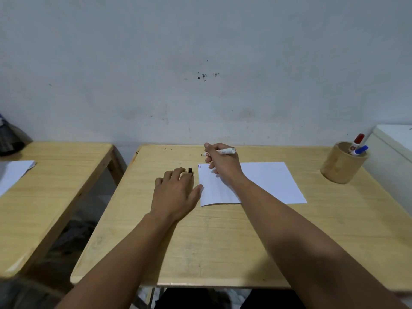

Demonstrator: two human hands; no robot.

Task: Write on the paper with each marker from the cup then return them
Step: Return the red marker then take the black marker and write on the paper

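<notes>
A white sheet of paper [265, 181] lies on the wooden table [223, 241], with small red and blue marks at its top left corner. My right hand [223, 162] hovers over that corner and grips an uncapped white marker [226, 151], its tip pointing left. My left hand [176, 190] rests flat on the table just left of the paper, fingers apart. A black marker cap [190, 170] sits at its fingertips; I cannot tell whether they touch. A wooden cup [341, 166] at the far right holds a red-capped marker [357, 140] and a blue-capped marker [361, 150].
A second wooden table [55, 175] stands to the left with another white sheet [13, 172] on it. A gap separates the two tables. A white box-like surface [394, 141] sits right of the cup. A grey wall runs behind the table.
</notes>
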